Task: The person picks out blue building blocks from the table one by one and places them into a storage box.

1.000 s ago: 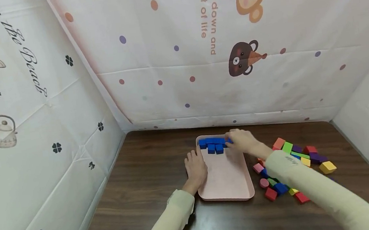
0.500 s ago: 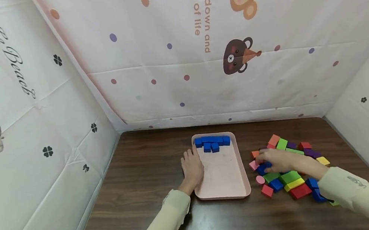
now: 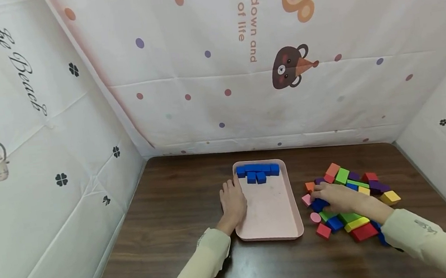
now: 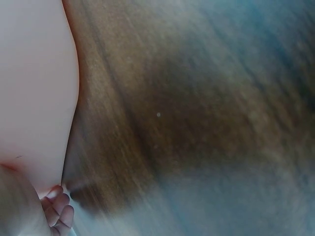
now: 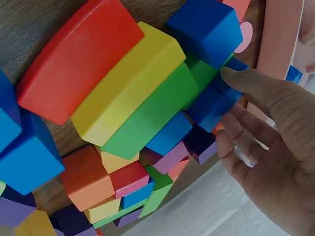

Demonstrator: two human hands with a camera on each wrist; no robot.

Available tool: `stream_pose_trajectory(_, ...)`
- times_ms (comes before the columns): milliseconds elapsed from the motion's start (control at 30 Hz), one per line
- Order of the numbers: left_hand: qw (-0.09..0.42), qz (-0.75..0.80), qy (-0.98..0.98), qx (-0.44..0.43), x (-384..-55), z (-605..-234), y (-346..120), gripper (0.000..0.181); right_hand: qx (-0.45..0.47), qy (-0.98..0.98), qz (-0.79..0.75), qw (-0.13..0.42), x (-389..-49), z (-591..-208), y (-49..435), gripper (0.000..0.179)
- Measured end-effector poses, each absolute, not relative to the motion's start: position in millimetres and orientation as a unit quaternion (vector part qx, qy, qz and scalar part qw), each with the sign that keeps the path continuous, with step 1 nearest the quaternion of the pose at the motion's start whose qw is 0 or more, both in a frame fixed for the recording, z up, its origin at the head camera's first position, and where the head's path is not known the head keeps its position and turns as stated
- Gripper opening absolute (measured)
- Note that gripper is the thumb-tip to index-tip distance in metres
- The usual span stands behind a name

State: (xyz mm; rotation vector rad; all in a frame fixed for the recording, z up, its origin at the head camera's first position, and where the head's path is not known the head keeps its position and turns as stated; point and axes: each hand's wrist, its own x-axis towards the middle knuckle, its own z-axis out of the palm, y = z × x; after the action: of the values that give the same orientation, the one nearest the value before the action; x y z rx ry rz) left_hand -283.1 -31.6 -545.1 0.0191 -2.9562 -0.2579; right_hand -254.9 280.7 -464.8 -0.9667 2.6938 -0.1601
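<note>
A pale pink tray (image 3: pixel 269 215) holds a row of blue blocks (image 3: pixel 256 168) along its far end, with two blue cubes (image 3: pixel 256 178) just in front of them. At the tray's left rim my left hand (image 3: pixel 233 203) grips the edge, thumb along the rim and curled fingers (image 4: pixel 60 209) outside it. Over the left side of a pile of coloured blocks, my right hand (image 3: pixel 337 197) has its thumb and fingers on opposite sides of a blue block (image 5: pixel 212 105), pinching it. From above, the hand partly covers this block.
The pile right of the tray includes a red arched block (image 3: pixel 364 232), a yellow block (image 3: pixel 356 223), a pink round block (image 3: pixel 315 217) and an orange block (image 3: pixel 309 187). A dark wooden table (image 3: pixel 182 215) lies beneath, with printed cloth walls (image 3: pixel 204 114) around it.
My right hand has left the far right corner of the tray, leaving a blue block there, and moved right to the pile. The left hand stays at the rim.
</note>
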Motion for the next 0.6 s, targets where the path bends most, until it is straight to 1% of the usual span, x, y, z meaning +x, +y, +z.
stream_pose_trajectory(233,0.093,-0.085,-0.992,0.0,-281,-544,-32,0.063,-0.321,0.935,-0.085,0.128,-259,-453,286,0.035)
stream_pose_trajectory(300,0.096,-0.087,-0.992,0.0,-281,-543,-32,0.063,-0.323,0.935,-0.092,0.114,-264,-446,283,0.035)
stream_pose_trajectory(467,0.097,-0.083,-0.992,0.012,-280,-542,-32,0.064,-0.321,0.94,-0.099,0.057,-278,-423,263,0.036)
stream_pose_trajectory(600,0.092,-0.088,-0.992,0.012,-280,-542,-32,0.064,-0.318,0.943,-0.091,0.034,-291,-413,243,0.034)
